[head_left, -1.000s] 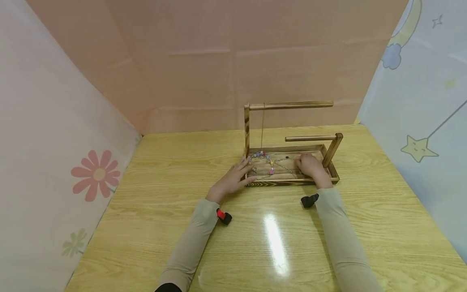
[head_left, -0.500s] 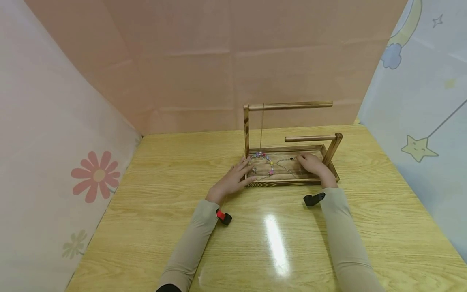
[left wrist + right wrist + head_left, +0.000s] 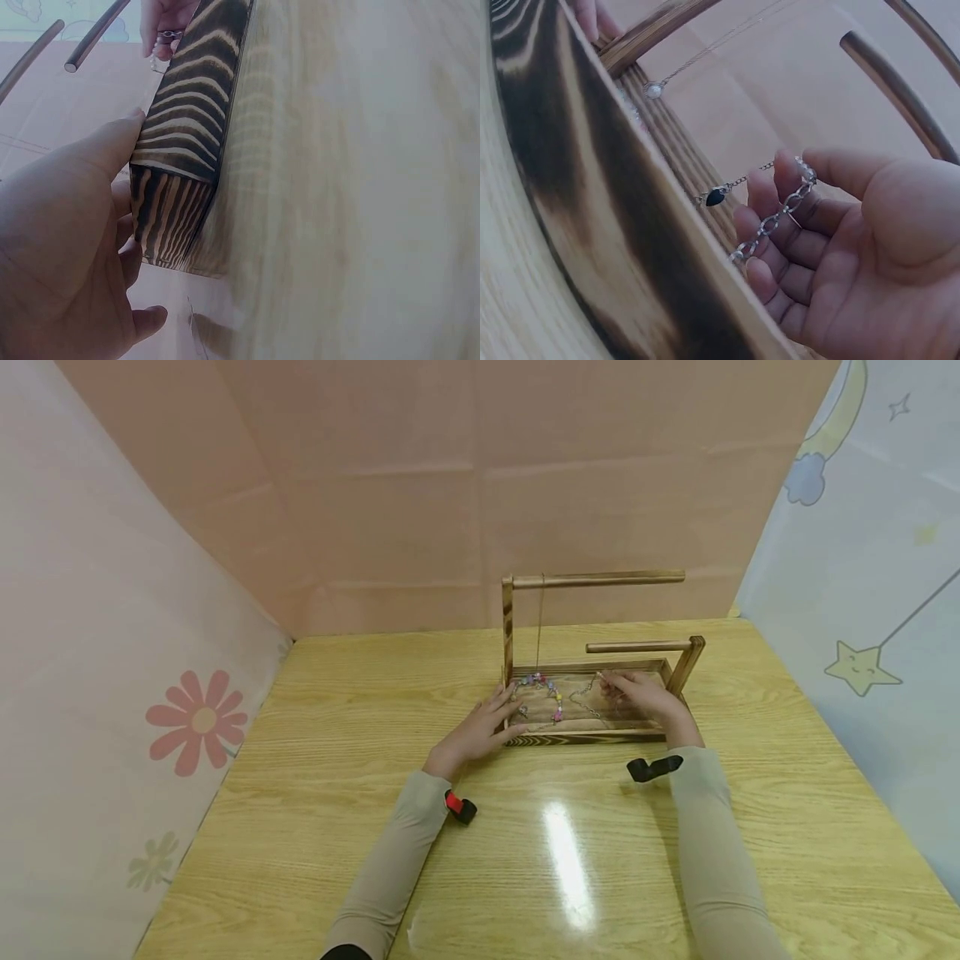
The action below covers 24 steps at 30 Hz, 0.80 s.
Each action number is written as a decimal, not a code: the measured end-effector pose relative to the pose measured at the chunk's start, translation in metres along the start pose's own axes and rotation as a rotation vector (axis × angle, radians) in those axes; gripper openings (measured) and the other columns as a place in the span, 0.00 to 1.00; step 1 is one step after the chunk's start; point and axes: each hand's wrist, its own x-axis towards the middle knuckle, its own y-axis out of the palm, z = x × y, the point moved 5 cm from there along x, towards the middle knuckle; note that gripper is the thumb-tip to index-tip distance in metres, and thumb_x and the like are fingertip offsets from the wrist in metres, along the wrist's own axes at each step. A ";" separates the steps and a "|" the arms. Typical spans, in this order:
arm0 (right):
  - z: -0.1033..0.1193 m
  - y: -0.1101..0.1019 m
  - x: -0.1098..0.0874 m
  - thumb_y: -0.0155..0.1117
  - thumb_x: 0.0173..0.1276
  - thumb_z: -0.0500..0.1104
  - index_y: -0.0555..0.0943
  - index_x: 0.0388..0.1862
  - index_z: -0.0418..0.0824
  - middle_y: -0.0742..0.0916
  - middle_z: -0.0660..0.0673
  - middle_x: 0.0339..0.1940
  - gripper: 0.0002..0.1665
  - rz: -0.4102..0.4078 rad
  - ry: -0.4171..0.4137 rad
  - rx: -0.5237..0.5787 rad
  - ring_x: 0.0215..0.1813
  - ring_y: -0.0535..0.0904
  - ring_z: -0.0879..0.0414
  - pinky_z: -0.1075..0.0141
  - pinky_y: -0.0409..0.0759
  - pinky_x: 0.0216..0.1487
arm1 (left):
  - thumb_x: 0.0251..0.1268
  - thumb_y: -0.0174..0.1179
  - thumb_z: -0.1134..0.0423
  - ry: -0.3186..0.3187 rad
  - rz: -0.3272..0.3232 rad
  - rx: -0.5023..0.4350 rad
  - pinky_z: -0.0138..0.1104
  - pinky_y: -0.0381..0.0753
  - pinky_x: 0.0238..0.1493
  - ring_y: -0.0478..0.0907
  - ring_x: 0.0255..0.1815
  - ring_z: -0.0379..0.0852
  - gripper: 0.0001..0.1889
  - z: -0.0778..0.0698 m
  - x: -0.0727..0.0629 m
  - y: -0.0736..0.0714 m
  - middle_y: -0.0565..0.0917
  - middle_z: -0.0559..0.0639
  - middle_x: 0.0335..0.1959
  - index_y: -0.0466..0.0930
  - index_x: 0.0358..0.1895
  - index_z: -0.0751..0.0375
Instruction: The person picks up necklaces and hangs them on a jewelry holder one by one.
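A wooden jewellery stand has a tray base [image 3: 585, 738]. At its left end rests my left hand [image 3: 477, 728], fingers spread over the edge; in the left wrist view the thumb [image 3: 120, 142] lies along the rim at the corner. Above the tray's right half, my right hand [image 3: 643, 693] pinches a silver chain bracelet [image 3: 771, 223] between thumb and fingertips. Large oval links hang from the pinch toward the tray, and a finer length carries a dark drop-shaped charm [image 3: 715, 196]. A colourful beaded bracelet [image 3: 558, 697] lies in the left half of the tray.
The stand's tall upper bar [image 3: 600, 579] has a thin necklace [image 3: 539, 627] hanging near its left end. A lower bar [image 3: 637, 645] juts left from the right post, just above my right hand. Printed cloth walls [image 3: 405, 510] surround the wooden table [image 3: 360, 693].
The right hand has turned and shifted slightly up in the tray, and now pinches the chain bracelet's end, raised a little. The left hand has stayed in place.
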 end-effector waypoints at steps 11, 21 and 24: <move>0.012 0.001 -0.005 0.40 0.76 0.53 0.69 0.55 0.23 0.79 0.32 0.46 0.31 0.034 -0.084 0.009 0.43 0.77 0.56 0.55 0.74 0.51 | 0.71 0.41 0.42 0.000 -0.001 -0.007 0.56 0.38 0.71 0.31 0.76 0.50 0.33 -0.001 -0.001 0.000 0.38 0.47 0.76 0.50 0.73 0.51; 0.017 0.001 -0.005 0.42 0.75 0.53 0.68 0.56 0.23 0.77 0.28 0.47 0.32 0.048 -0.108 -0.002 0.43 0.77 0.57 0.53 0.74 0.52 | 0.71 0.40 0.41 0.014 -0.003 -0.005 0.57 0.39 0.71 0.31 0.76 0.50 0.33 0.000 0.000 0.001 0.38 0.49 0.76 0.50 0.73 0.52; 0.019 0.001 -0.005 0.43 0.75 0.53 0.68 0.57 0.23 0.78 0.29 0.47 0.32 0.051 -0.114 -0.008 0.44 0.77 0.57 0.52 0.75 0.53 | 0.71 0.40 0.41 0.015 -0.004 0.002 0.56 0.40 0.71 0.31 0.76 0.50 0.33 0.001 0.000 0.001 0.38 0.49 0.76 0.50 0.73 0.52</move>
